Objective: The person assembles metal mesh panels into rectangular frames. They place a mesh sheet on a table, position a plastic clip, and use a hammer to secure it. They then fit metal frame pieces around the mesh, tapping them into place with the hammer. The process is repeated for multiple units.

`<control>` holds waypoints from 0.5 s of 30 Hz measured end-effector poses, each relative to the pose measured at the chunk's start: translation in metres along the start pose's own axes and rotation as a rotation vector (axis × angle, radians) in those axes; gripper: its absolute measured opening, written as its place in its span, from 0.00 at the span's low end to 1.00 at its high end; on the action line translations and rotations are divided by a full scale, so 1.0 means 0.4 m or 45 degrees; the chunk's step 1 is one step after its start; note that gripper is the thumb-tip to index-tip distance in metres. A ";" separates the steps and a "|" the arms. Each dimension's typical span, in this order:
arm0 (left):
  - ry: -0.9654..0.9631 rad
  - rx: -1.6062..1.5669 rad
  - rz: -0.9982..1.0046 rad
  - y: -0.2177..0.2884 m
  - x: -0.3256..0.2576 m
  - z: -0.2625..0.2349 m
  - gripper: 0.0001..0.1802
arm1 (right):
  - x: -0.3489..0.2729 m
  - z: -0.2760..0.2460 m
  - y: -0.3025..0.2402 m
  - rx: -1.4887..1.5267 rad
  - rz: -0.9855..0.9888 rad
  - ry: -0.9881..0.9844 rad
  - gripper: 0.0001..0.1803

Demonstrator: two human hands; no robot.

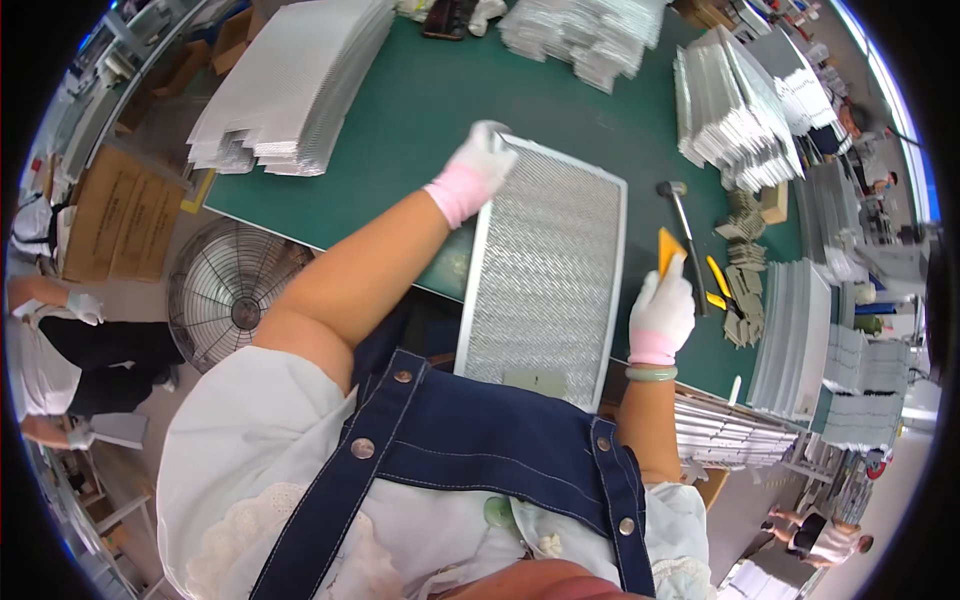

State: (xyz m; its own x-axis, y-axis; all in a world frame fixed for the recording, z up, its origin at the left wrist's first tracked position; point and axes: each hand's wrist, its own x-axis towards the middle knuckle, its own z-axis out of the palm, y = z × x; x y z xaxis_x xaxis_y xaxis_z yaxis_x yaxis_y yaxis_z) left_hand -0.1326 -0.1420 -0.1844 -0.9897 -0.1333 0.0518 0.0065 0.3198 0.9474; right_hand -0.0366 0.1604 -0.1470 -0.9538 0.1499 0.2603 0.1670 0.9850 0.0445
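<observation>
Across the near edge of the green worktable, a framed mesh panel reaches back toward the person's navy apron, its far end over the tabletop and its near end beyond the edge; whether it lies flat or tilts is hard to tell. The left hand, gloved, is curled about the panel's far left corner, though blur hides just how the thumb and fingers close there. The right hand, gloved too, pinches a flat orange-yellow tool, point upward, just beside the frame's right side and seemingly not touching it. The step in hand looks like steadying or turning the panel with the tool kept ready; the frame seems already closed around the mesh. The next move probably calls for a firm hold on that corner and, if the tool is to work, bringing its edge squarely to the frame without catching the mesh. The hammer and yellow-handled pliers lie untouched to the right.
</observation>
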 end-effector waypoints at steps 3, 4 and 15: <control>0.204 0.024 0.422 0.181 0.014 -0.106 0.26 | -0.026 0.092 0.138 0.163 -0.296 0.071 0.20; 0.320 0.041 0.719 0.279 0.010 -0.140 0.22 | -0.002 0.092 0.164 0.175 -0.285 0.166 0.20; -1.068 1.029 1.531 0.619 -0.195 0.077 0.11 | 0.316 0.141 0.187 -0.034 0.066 -0.345 0.18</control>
State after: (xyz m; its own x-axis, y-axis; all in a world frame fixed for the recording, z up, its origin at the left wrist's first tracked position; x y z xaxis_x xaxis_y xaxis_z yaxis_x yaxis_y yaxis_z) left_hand -0.0582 -0.0235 0.0365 -0.2754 0.9490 0.1537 0.9604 0.2644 0.0879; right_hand -0.1587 0.2577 -0.1651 -0.9752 0.2211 -0.0046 0.2204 0.9733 0.0638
